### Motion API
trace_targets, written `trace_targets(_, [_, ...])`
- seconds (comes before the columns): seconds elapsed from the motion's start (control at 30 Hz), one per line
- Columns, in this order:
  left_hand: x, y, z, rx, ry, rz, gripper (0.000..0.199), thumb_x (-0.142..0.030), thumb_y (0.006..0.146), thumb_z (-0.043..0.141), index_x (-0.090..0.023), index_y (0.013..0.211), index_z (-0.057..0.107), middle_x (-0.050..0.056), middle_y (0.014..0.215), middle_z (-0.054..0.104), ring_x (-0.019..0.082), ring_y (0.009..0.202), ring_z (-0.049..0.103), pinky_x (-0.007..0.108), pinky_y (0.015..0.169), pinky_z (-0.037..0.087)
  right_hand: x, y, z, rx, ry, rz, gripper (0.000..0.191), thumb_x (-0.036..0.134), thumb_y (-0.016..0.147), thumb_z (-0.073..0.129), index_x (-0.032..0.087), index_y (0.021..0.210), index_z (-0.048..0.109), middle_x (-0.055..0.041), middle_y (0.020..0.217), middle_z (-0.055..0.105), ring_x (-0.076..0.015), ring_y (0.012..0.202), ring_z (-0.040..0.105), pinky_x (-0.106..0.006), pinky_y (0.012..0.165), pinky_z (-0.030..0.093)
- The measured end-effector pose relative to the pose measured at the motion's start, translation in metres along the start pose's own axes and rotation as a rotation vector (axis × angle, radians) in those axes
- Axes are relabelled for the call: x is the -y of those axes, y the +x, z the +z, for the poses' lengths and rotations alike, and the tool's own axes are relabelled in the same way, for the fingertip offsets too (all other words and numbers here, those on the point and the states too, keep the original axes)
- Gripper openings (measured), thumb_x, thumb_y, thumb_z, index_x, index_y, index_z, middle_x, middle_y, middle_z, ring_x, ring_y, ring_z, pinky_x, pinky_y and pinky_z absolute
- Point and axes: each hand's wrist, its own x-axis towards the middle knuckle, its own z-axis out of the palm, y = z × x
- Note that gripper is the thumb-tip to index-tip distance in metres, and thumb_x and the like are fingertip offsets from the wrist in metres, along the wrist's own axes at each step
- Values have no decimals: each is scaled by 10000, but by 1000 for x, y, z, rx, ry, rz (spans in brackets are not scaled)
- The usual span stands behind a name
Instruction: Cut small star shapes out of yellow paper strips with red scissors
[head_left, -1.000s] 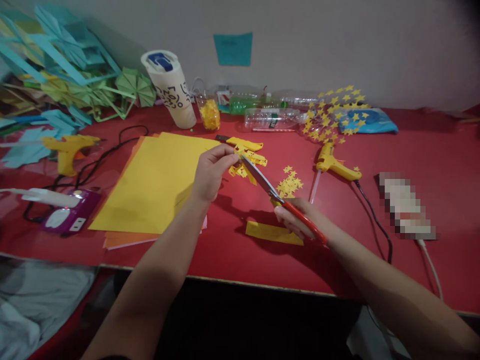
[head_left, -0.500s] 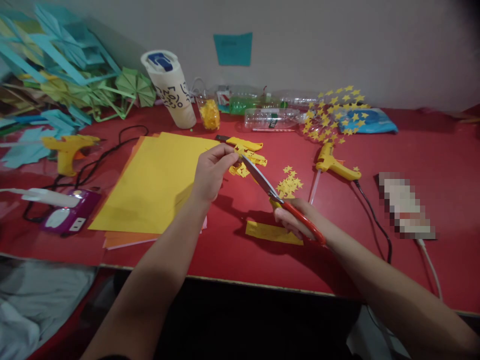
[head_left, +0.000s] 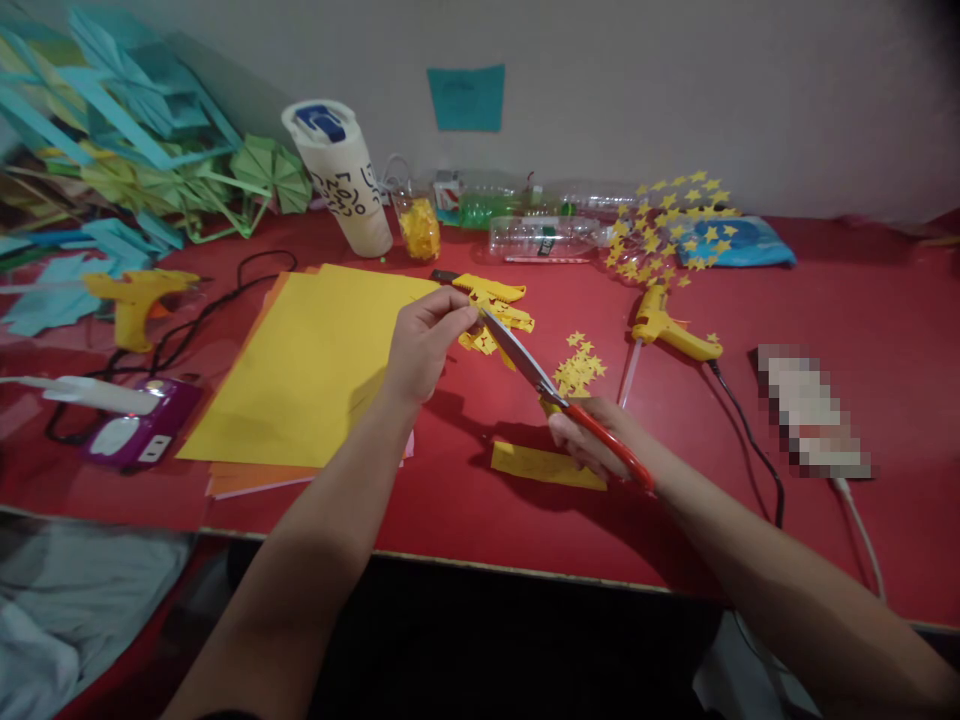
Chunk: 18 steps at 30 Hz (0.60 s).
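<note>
My right hand (head_left: pixel 589 435) grips red-handled scissors (head_left: pixel 517 350), their blades pointing up and left. Between the thumb and fingertips of my left hand (head_left: pixel 429 338) is a small piece of yellow paper (head_left: pixel 481 308), mostly hidden, right at the scissor tips. Cut yellow paper scraps (head_left: pixel 480 343) lie just behind the blades. A pile of small yellow paper stars (head_left: pixel 579 368) sits behind my right hand. Below that hand, a yellow paper strip (head_left: pixel 525 463) rests flat on the red table (head_left: pixel 465 520).
Stacked yellow sheets (head_left: pixel 300 360) lie left of my hands. Two yellow glue guns (head_left: pixel 135 300) flank the work area, with cords trailing. At the back stand a white tumbler (head_left: pixel 341 185), plastic bottles (head_left: pixel 544 237) and a star-covered clear object (head_left: pixel 652 235). A phone-like blurred object (head_left: pixel 814 410) lies right.
The scissors have shifted very slightly at the handles and blades. Both hands stay in nearly the same place.
</note>
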Motion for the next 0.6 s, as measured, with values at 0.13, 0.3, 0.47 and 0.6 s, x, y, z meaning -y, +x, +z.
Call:
trace_targets(0.13, [0,0,-1,-3,11,-4,133,-199,737,594,-188,606,616,-20,613,575,97,624,528,251,636,456,2,-2,0,-8,-7,-8,507,679,656,630,213,564,452,75,378,408,-60,299,404,-189,292,344])
trace_targets(0.3, [0,1,-1,-1,-7,-3,128,-197,728,595,-191,602,617,-18,609,575,100,625,528,254,641,451,-1,-1,-1,19,17,-30,506,668,678,640,216,568,441,87,369,396,-54,286,388,-197,308,354])
trace_targets(0.47, [-1,1,-1,-6,21,-12,131,-223,730,594,-194,604,618,-14,610,573,108,624,529,262,639,458,-2,0,-1,16,14,-5,483,639,685,657,217,582,444,82,387,407,-64,289,401,-199,293,336])
trace_targets(0.6, [-1,1,-1,-13,19,-16,124,-221,720,599,-194,600,619,-15,609,575,108,622,529,261,634,459,-3,-1,-1,15,5,-16,492,650,688,650,217,588,437,83,401,406,-63,287,396,-200,299,338])
